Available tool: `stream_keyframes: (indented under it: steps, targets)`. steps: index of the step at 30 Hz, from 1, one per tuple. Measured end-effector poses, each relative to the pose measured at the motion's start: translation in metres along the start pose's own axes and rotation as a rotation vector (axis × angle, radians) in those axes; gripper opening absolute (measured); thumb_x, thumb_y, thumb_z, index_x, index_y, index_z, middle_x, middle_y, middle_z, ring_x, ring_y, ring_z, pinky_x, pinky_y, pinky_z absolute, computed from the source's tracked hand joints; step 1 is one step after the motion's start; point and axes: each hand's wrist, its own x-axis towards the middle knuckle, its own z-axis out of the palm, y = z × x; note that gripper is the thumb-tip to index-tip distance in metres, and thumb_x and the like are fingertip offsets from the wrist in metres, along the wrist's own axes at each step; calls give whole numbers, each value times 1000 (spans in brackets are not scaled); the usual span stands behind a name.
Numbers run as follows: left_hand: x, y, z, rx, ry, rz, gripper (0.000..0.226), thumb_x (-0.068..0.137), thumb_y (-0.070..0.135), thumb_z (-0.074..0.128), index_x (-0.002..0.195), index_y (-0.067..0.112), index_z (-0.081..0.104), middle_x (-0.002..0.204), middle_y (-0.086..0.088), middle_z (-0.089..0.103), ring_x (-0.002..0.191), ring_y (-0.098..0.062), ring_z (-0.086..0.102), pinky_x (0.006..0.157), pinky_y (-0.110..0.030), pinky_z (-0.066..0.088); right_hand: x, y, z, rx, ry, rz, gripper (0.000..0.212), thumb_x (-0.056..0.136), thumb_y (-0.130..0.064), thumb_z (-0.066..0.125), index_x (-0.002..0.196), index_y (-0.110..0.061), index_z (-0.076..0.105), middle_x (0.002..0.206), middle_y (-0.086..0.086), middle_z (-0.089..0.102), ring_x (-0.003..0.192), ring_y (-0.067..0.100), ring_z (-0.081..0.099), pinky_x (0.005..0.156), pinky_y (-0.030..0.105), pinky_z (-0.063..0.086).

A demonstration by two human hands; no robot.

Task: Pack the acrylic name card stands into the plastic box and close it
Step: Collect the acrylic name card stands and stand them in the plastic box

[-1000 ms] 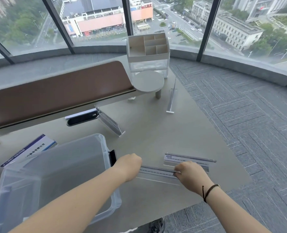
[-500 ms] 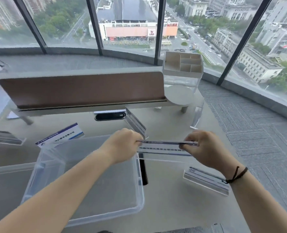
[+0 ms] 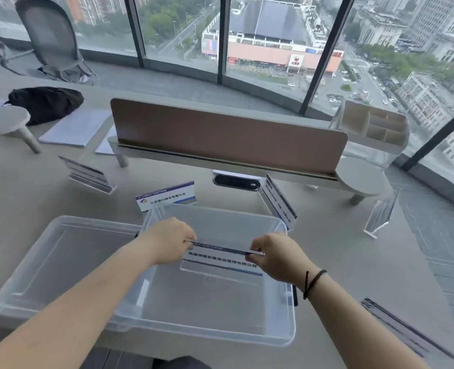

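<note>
The left hand (image 3: 171, 241) and the right hand (image 3: 275, 255) each pinch one end of a clear acrylic name card stand with a blue-striped white insert (image 3: 220, 258), fingers curled round its top edge. The stand hangs level between them, over the open inside of the clear rectangular plastic box (image 3: 281, 339), its lower edge above the box floor; whether it touches the floor cannot be told. A dark cord bracelet (image 3: 313, 282) circles the right wrist.

At 9 o'clock from the hands, the box's clear plastic lid (image 3: 60, 257) lies flat on the pale grey table (image 3: 340, 262), just beside the box. At 12 o'clock, just past the box's far wall, an upright name card stand with a white and blue card (image 3: 167, 195) faces the camera. At 1 o'clock another acrylic stand with a printed card (image 3: 279, 203) is turned edge-on near the box's far right corner. At 2 o'clock an empty clear acrylic stand (image 3: 380, 214) rests well apart from the box. At 10 o'clock a tilted acrylic stand (image 3: 87, 174) sits on the table's left part, and at 4 o'clock a flat-lying stand with dark stripes (image 3: 407, 328) lies near the table's edge.

Further off at 12 o'clock, a brown-faced desk riser on white legs (image 3: 228, 134) spans the table, and a white compartment organiser (image 3: 372, 126) stands at its right end.
</note>
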Motion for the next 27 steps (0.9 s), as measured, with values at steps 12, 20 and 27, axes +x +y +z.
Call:
stream_keyframes:
  steps: [12,20,27]
  targets:
    - [-6,-40,93,84,-227,-144,21,95,13,50,76,10,59,90,-17,66,81,-35,62,64,-33,43,34,-8,114,0,-130,236,19,87,-29,56,98,-24,72,104,0,67,99,29,61,81,35,51]
    - [-2,-60,84,-19,-168,-26,26,96,24,44,78,16,62,90,-6,70,83,-28,63,72,-35,52,36,-19,124,296,58,470,32,83,-26,70,113,-16,61,116,2,48,82,20,57,79,26,44]
    - [3,-106,84,-111,602,16,29,85,11,63,113,16,70,127,-10,65,119,-31,57,102,-44,44,41,-46,142,920,-7,959,43,80,-36,73,99,0,59,85,24,52,70,25,48,62,33,40]
